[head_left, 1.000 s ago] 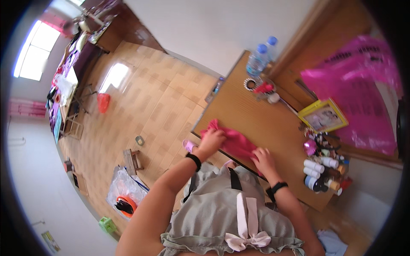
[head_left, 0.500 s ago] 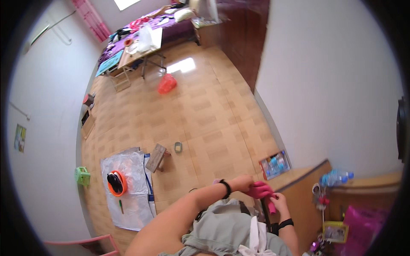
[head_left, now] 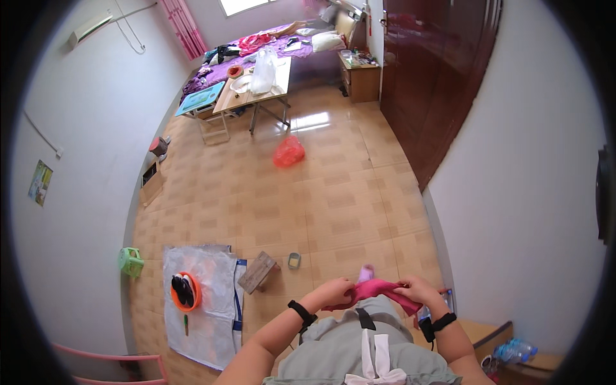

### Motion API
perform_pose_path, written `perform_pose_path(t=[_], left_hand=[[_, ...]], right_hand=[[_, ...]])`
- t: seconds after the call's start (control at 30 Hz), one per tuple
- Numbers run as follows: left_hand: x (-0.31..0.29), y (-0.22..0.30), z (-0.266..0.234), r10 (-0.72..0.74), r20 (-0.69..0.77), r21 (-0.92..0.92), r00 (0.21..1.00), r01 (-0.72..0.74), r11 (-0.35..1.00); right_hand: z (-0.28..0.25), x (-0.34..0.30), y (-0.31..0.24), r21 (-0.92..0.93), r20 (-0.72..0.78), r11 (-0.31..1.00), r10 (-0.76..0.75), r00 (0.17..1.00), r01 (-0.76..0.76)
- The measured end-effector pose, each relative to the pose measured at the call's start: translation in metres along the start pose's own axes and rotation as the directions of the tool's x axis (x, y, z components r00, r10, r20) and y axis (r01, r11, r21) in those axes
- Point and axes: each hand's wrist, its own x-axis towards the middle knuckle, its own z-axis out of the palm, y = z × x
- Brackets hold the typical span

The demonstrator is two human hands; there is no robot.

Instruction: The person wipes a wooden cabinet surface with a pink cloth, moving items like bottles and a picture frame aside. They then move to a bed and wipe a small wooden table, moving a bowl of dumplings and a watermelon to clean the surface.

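Observation:
A limp, dark-pink piece that looks like cloth (head_left: pixel 375 288) stretches between my two hands in front of my waist. Its exact kind cannot be made out. My left hand (head_left: pixel 333 292) is closed on its left end, and my right hand (head_left: pixel 418 290) grips the right end. Part of the pink piece hangs below my right hand. Below it is my grey garment with a white bow (head_left: pixel 376 359). Just beyond the cloth, a light-purple slipper (head_left: pixel 366 273) shows on the tiled floor.
A wooden stool (head_left: pixel 258 271) stands left of me, beside a white sheet (head_left: pixel 212 333) bearing an orange basin (head_left: pixel 196 296) with dark shoes. A small dish (head_left: pixel 294 260) and a red plastic bag (head_left: pixel 289 152) lie on the floor. At right are a wooden cabinet (head_left: pixel 478 333) and bottles (head_left: pixel 515 350).
My hands have moved apart, spreading the pink piece between them, and now sit in front of my body instead of at its right side. The view has swung to the right.

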Motion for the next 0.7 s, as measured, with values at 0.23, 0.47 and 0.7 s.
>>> perform_pose_path(t=[0.23, 0.47, 0.7], left_hand=[[0.089, -0.021, -0.149, 0.048, -0.239, 0.003, 0.97, -0.049, 0.999], [0.178, -0.029, -0.311, -0.102, -0.302, 0.065, 0.948, 0.128, 0.99], [0.23, -0.105, -0.419, -0.188, -0.437, -0.027, 0.879, 0.197, 0.98]], right_hand=[[-0.138, 0.132, -0.055, -0.269, -0.044, 0.922, -0.299, 0.953, 0.277], [-0.271, 0.315, -0.153, -0.426, 0.024, 0.784, -0.49, 0.871, 0.452], [-0.324, 0.476, -0.217, -0.387, 0.152, 0.7, -0.593, 0.791, 0.6]])
